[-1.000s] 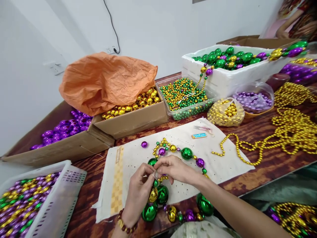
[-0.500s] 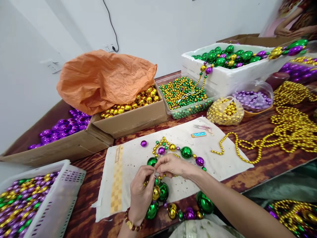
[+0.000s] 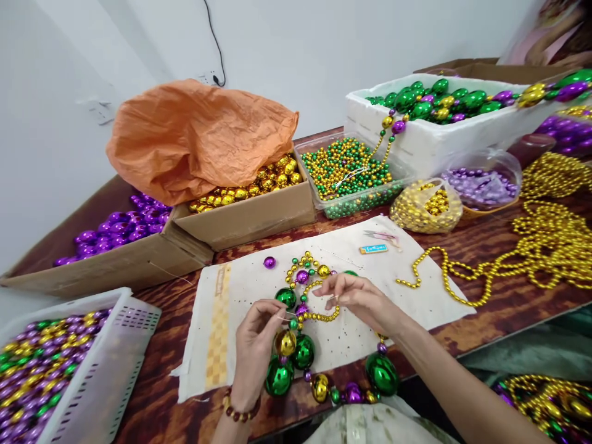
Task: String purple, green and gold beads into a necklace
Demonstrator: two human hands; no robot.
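My left hand is pinched on a thin clear thread at the end of a bead necklace. Under its fingertips hang a small green bead, a gold bead and big green beads. To the right, my right hand has thumb and forefinger together on a fine thread, hard to make out. The necklace, with green, gold and purple beads, loops over the white cloth and the table's front edge. Behind the hands lie its small gold beads and a purple bead.
A loose purple bead, snips and a blue label lie on the cloth. Around it stand bead-filled cardboard boxes, a clear tub, a foam box and a white basket. Gold strands spread rightward. Another person's arm shows far right.
My hands were together at the thread; now they are apart, the right one moved right and slightly up, the left one slightly left. The view has shifted a little.
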